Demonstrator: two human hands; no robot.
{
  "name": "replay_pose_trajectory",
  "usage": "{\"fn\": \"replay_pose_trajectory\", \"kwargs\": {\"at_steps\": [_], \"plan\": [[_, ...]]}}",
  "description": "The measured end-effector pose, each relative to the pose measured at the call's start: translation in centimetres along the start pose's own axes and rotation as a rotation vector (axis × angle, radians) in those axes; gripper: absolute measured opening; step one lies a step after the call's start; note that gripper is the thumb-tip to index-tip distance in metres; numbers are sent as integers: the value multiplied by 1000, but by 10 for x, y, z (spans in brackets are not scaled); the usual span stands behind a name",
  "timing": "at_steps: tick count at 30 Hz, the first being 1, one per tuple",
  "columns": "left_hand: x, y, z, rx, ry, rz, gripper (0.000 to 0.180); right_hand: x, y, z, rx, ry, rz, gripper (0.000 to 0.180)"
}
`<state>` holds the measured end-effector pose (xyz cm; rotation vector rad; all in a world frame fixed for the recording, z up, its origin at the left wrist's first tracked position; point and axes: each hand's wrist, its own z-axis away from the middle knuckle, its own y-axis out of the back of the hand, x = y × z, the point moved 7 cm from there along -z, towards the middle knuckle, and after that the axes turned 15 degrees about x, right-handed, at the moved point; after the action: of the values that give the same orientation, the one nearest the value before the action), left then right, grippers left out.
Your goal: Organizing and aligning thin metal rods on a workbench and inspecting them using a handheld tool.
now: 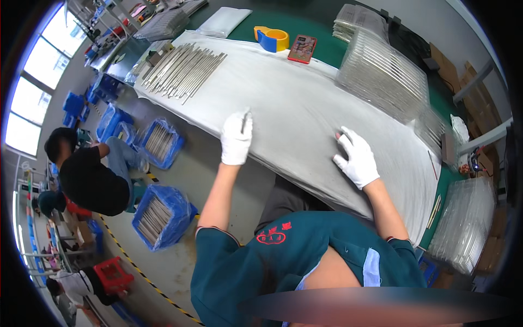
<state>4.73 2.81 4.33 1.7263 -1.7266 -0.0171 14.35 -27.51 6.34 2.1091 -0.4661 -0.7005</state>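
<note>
Both my hands wear white gloves and are over a table covered with a white cloth (pixel 294 109). My left hand (pixel 237 139) is closed near the cloth's front edge. A short length of a thin metal rod (pixel 244 121) shows at its fingers; the rest is hidden or seen end-on. My right hand (pixel 357 158) is on or just above the cloth, fingers apart, with nothing visible in it. A bare fingertip shows there. Many similar silvery rods (pixel 182 71) lie side by side at the cloth's far left.
Clear plastic trays (pixel 384 73) are stacked at the back right, more (pixel 466 223) at right. A tape dispenser (pixel 271 39) and red-edged phone (pixel 302 49) lie at the back. Blue-lined crates of rods (pixel 163 215) stand on the floor at left, near a seated person (pixel 92 174).
</note>
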Motion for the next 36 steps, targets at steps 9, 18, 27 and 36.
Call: {"fn": "replay_pose_trajectory", "kwargs": {"at_steps": [9, 18, 27, 36], "plan": [[-189, -40, -138, -196, -26, -687, 52, -10, -1, -5, 32, 56, 48, 47], [-229, -59, -191, -189, 229, -865, 63, -13, 0, -7, 19, 26, 60, 42], [-218, -53, -196, -297, 248, -870, 73, -12, -2, -8, -20, -13, 63, 41], [-185, -52, -175, -356, 269, -766, 86, -13, -2, -6, 34, 30, 72, 37]]}}
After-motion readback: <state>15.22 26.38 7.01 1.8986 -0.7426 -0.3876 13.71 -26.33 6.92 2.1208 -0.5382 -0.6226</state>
